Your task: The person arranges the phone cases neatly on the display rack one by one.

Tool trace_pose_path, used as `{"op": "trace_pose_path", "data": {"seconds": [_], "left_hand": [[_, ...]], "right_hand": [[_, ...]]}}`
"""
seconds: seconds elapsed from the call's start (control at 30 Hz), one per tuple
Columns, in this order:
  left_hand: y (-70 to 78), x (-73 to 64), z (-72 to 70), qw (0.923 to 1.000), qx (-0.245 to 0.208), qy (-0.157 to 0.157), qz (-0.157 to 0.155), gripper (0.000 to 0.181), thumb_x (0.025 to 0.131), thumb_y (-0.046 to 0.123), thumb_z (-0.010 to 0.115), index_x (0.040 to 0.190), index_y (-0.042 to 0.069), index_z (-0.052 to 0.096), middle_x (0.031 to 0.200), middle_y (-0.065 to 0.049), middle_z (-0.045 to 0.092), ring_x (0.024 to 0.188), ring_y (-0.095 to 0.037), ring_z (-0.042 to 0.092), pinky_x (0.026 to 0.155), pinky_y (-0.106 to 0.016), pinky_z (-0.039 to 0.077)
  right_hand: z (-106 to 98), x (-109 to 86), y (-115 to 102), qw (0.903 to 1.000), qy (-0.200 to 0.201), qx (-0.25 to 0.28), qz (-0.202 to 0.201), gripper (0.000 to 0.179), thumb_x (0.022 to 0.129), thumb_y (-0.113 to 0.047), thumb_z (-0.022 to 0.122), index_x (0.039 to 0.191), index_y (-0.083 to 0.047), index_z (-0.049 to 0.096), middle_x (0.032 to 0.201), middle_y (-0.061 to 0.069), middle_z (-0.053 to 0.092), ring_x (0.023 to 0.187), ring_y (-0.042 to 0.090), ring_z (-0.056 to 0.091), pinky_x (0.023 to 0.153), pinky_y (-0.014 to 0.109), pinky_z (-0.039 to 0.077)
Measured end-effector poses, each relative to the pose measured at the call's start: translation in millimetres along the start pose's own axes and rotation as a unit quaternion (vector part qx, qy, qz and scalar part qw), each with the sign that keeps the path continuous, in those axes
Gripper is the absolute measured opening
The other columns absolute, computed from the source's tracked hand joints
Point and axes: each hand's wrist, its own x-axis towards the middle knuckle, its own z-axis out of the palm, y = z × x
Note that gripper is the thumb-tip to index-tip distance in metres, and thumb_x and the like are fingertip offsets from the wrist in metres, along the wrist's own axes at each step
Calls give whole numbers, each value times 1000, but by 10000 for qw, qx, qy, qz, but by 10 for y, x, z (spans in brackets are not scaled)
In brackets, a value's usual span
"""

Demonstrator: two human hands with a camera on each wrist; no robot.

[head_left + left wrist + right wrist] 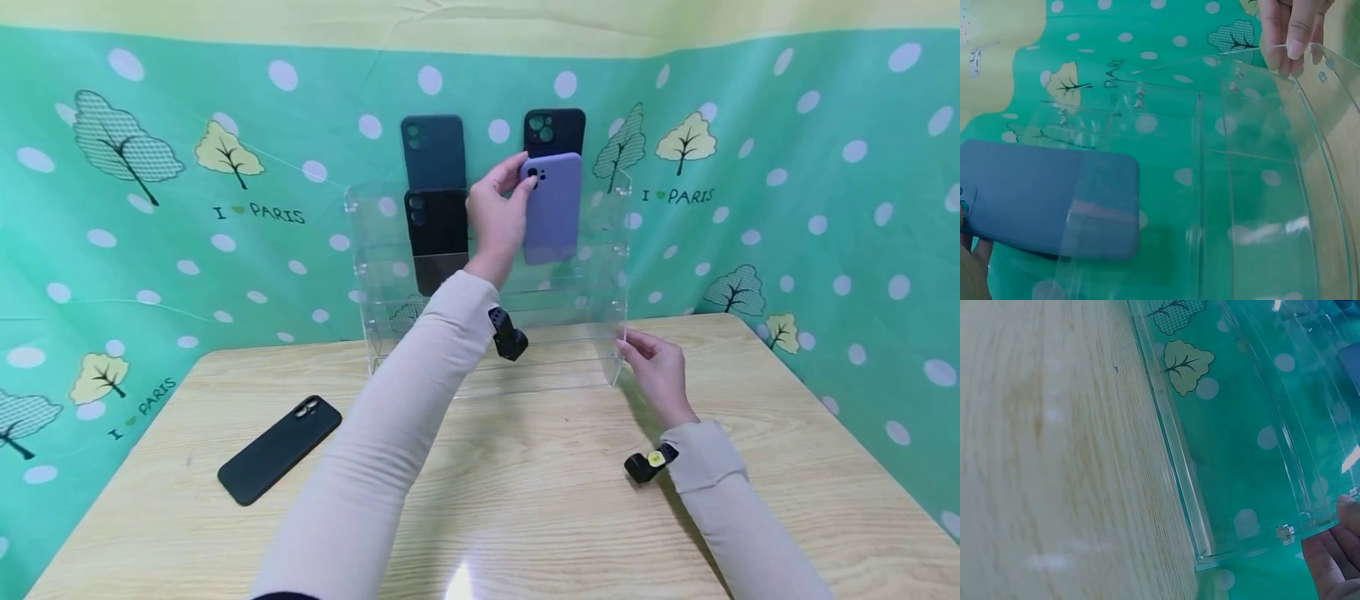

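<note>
My left hand [498,208] pinches a purple phone case [555,208] by its upper left corner, near the camera cutout. The case's lower end overlaps a shelf of the clear acrylic rack [540,333], and a black case [562,125] stands just behind it. In the left wrist view the held case [1047,194] looks blue-grey, its end behind a clear panel. Low on the rack's right side panel, my right hand [656,371] grips the edge between thumb and fingers. The right wrist view shows these fingers [1329,550] at the clear edge.
A dark blue-grey case [435,154] and a black case [437,237] stand in the rack's left column. Another black case [281,450] lies on the wooden table [525,500] at left. A green patterned cloth [262,267] hangs close behind the rack.
</note>
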Motion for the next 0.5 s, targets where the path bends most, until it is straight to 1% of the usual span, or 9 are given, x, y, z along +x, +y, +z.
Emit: {"op": "trace_pose_path", "data": {"seconds": [0.13, 0.23, 0.37, 0.5], "left_hand": [[-50, -14, 13, 9999, 106, -4, -121, 30, 87, 11, 68, 117, 14, 68, 108, 1, 70, 94, -1, 63, 83, -15, 49], [-69, -35, 26, 9997, 226, -9, -92, 29, 87, 11, 68, 116, 15, 69, 107, 1, 70, 95, 0, 63, 82, -14, 49], [-58, -72, 38, 9988, 488, 91, 46, 30, 86, 13, 69, 116, 16, 69, 104, 2, 69, 94, -2, 61, 81, -13, 47], [-41, -100, 46, 9980, 590, 204, 41, 30, 86, 13, 70, 116, 15, 69, 102, 1, 66, 91, -4, 61, 78, -14, 47]], "right_hand": [[11, 0, -7, 10000, 18, 16, 1, 32, 93, -15, 61, 120, 2, 62, 118, 19, 63, 80, -10, 57, 74, 9, 49], [13, -6, -18, 9999, 41, 94, 47, 32, 93, -14, 61, 120, 3, 62, 118, 20, 63, 80, -10, 57, 74, 9, 49], [9, -17, -37, 9999, 39, 86, 44, 33, 93, -15, 61, 120, 3, 62, 118, 20, 63, 80, -10, 57, 74, 8, 49], [10, -14, -38, 10000, 35, 38, -8, 32, 93, -15, 61, 119, 2, 62, 117, 20, 63, 80, -10, 57, 73, 8, 49]]}}
